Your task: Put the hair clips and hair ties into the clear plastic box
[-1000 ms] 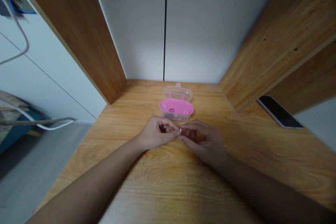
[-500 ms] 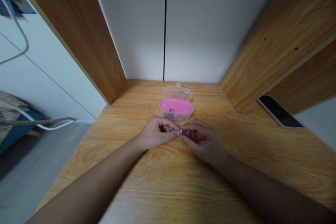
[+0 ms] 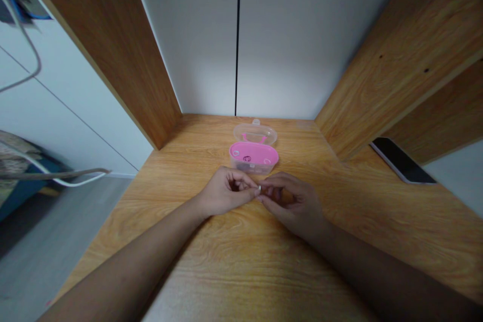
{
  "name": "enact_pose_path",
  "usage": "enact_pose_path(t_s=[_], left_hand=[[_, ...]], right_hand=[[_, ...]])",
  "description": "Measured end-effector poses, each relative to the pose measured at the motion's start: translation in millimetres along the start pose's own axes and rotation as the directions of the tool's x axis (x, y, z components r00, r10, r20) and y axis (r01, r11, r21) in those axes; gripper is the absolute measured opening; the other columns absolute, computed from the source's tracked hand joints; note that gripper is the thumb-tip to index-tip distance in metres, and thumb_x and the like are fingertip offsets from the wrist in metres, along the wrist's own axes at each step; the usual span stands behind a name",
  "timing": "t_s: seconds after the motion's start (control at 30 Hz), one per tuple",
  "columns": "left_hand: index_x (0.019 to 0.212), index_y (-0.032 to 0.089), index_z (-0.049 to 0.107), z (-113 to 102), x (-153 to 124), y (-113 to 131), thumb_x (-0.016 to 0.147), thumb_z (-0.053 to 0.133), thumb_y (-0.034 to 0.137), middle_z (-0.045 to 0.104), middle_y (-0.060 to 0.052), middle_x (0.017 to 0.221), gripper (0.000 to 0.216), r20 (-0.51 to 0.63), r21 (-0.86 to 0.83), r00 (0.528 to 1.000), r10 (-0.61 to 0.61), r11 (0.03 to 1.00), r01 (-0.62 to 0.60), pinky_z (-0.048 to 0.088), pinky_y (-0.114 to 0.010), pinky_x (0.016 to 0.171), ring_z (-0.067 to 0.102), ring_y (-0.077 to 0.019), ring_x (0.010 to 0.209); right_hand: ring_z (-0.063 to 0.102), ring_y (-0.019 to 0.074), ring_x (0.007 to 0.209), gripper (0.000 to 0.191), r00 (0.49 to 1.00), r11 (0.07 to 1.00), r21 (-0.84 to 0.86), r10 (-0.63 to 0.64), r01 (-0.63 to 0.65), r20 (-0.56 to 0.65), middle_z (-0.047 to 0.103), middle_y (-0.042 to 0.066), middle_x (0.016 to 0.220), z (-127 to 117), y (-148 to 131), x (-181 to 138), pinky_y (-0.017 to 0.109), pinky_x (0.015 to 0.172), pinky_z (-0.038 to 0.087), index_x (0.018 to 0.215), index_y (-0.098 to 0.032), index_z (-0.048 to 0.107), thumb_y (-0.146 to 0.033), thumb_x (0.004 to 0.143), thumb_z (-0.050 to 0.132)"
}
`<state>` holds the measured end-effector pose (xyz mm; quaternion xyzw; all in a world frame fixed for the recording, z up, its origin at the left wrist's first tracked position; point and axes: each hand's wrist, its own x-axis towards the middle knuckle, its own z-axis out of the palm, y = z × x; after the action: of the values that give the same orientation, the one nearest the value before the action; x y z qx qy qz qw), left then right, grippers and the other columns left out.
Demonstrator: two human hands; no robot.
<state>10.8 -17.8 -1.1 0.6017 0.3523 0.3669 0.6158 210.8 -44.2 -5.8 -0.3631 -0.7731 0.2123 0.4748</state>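
Fingertips of my left hand and my right hand meet in front of me, pinching a tiny pale, shiny piece between them. Its kind is too small to make out, and the fingers cover most of it. Just beyond the hands stands a clear plastic box with a pink tray set in its top. Several small items lie on that tray, a dark ring-shaped one among them. The box's clear lid lies opened behind it, with a pink handle showing.
A phone lies on the wooden table at the right, by a wooden panel. White doors close off the back, and a wooden upright rises at the left. Pale cables hang left of the table.
Both hands stay in nearly the same place. The tiny pale piece shows slightly differently between the fingertips; the box, lid and phone have not moved.
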Motion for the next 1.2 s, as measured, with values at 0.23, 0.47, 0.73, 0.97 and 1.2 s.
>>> enact_pose_path(t_s=[0.23, 0.47, 0.73, 0.97, 1.2], left_hand=[[0.071, 0.01, 0.074, 1.2, 0.4, 2.3, 0.068, 0.083, 0.034, 0.061, 0.001, 0.057, 0.026, 0.001, -0.017, 1.0, -0.007, 1.0, 0.007, 0.033, -0.019, 0.051, 0.047, -0.0053, 0.051], [0.07, 0.01, 0.074, 1.1, -0.3, 3.5, 0.068, 0.084, 0.036, 0.063, 0.0, 0.058, 0.027, 0.008, -0.042, 1.0, -0.005, 0.999, 0.005, 0.035, -0.019, 0.051, 0.049, -0.0056, 0.051], [0.073, 0.012, 0.075, 0.7, 0.8, 0.3, 0.069, 0.084, 0.04, 0.067, -0.002, 0.063, 0.029, 0.016, -0.053, 1.0, -0.006, 0.999, 0.007, 0.04, -0.02, 0.055, 0.054, -0.0079, 0.055], [0.071, 0.012, 0.073, -2.0, -2.4, 2.7, 0.078, 0.075, 0.047, 0.055, 0.003, 0.052, 0.035, -0.059, 0.031, 0.993, 0.099, 0.995, -0.097, 0.028, -0.02, 0.047, 0.041, -0.0058, 0.046], [0.081, 0.014, 0.072, -13.7, 3.8, 4.0, 0.085, 0.065, 0.03, 0.06, -0.001, 0.067, 0.018, -0.418, 0.398, 0.784, 0.458, 0.869, -0.295, 0.041, -0.023, 0.058, 0.051, -0.0107, 0.06]], right_hand=[[0.067, 0.0148, 0.071, 0.018, 1.0, 1.0, -0.005, -0.009, 0.009, -0.006, 0.073, 0.001, 0.087, -0.3, 0.0, 0.2, 0.029, 0.065, 0.057, 0.096, -0.027, 0.07, -0.019, 0.081, 0.075], [0.065, 0.0133, 0.069, 0.018, 1.0, 1.0, -0.007, -0.002, 0.002, 0.009, 0.072, 0.0, 0.085, -0.6, -1.2, 0.1, 0.026, 0.062, 0.054, 0.095, -0.026, 0.069, -0.016, 0.081, 0.074], [0.062, 0.0133, 0.065, 0.019, 1.0, 1.0, 0.003, -0.002, 0.002, -0.001, 0.069, 0.0, 0.08, 0.4, -1.9, 2.4, 0.026, 0.058, 0.052, 0.095, -0.026, 0.068, -0.015, 0.081, 0.072], [0.061, 0.014, 0.064, 0.016, 0.999, 0.999, 0.016, 0.034, -0.033, -0.042, 0.067, 0.0, 0.078, -0.1, -2.7, 1.9, 0.028, 0.056, 0.052, 0.095, -0.026, 0.068, -0.018, 0.081, 0.072], [0.059, 0.0138, 0.066, 0.016, 0.985, 0.993, 0.076, 0.1, -0.089, -0.14, 0.066, 0.0, 0.082, -0.4, 3.9, 3.3, 0.029, 0.058, 0.05, 0.096, -0.026, 0.069, -0.018, 0.082, 0.072]])
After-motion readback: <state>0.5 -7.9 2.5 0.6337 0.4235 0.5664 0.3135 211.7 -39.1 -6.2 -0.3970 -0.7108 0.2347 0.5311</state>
